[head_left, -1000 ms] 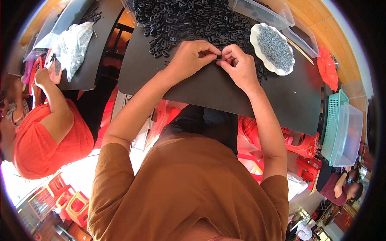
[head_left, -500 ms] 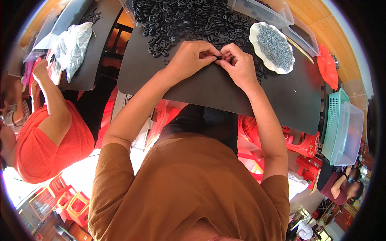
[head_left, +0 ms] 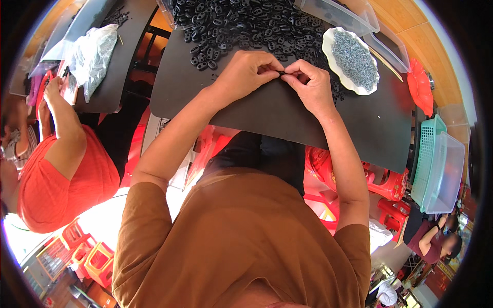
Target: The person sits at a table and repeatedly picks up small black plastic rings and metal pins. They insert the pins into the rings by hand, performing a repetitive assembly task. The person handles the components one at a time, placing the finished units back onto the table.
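Just above the dark table [head_left: 246, 115], my left hand [head_left: 246, 72] and my right hand [head_left: 309, 84] meet fingertip to fingertip. Between them they pinch a small black plastic piece [head_left: 282, 73], mostly covered by the fingers. Beyond my hands spreads a big heap of black oval pieces with two holes each [head_left: 241, 25]. To the right of my right hand lies a white scalloped dish [head_left: 330, 56] full of small grey screw-like pins [head_left: 354, 59]. Tiny black bits are scattered beside my right wrist.
Clear plastic bins [head_left: 346, 15] stand behind the heap, and a red dish [head_left: 420, 87] sits at the right edge. A green basket [head_left: 427, 154] hangs low at right. On the left, a person in red [head_left: 72, 172] works at another table with a plastic bag [head_left: 95, 56].
My fingertips have drawn closer round the black piece, which shows less now. The right hand has turned slightly. The person in red has shifted their raised hand a little.
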Action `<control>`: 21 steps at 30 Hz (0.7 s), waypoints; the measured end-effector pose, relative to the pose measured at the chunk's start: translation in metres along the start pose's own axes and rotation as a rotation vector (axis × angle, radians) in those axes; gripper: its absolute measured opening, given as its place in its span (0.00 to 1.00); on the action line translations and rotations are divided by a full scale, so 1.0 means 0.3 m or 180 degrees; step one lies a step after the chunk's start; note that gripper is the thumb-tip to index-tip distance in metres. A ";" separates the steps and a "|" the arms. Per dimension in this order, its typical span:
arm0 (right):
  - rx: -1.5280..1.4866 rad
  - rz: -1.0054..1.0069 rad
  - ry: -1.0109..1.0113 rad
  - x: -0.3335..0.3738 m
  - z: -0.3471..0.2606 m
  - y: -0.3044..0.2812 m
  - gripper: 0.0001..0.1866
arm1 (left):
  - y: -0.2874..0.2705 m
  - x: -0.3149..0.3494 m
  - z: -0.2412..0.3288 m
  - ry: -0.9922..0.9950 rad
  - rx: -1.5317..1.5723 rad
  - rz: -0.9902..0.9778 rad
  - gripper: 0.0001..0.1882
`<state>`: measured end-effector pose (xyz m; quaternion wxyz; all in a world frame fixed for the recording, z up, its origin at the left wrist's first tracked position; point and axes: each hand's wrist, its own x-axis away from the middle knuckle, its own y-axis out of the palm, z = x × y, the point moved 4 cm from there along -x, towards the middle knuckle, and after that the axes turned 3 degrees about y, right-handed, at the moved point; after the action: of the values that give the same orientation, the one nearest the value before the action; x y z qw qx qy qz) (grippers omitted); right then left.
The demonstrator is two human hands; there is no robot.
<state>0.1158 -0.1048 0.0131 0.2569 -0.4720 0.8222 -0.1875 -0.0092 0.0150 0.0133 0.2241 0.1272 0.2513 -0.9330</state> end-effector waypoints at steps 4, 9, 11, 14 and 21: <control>-0.0061 0.0022 -0.0113 0.003 0.006 0.001 0.07 | -0.002 0.002 0.005 -0.0033 0.0006 -0.0047 0.06; -0.0118 0.0063 -0.0241 0.012 -0.012 0.004 0.07 | 0.000 0.008 0.014 0.0180 -0.0159 -0.0011 0.06; -0.0103 0.0038 -0.0217 0.017 -0.015 0.004 0.06 | 0.001 0.011 0.016 0.0247 -0.0216 -0.0003 0.06; -0.0093 0.0013 -0.0285 0.020 -0.015 0.003 0.07 | 0.005 0.015 0.013 0.0219 -0.0158 -0.0038 0.06; -0.0121 0.0099 -0.0471 0.031 -0.026 0.004 0.07 | 0.015 0.020 0.009 0.0189 -0.0070 -0.0078 0.05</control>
<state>0.1063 -0.1119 0.0164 0.3108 -0.4765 0.8117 -0.1325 -0.0124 0.0080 0.0115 0.2065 0.1492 0.2696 -0.9287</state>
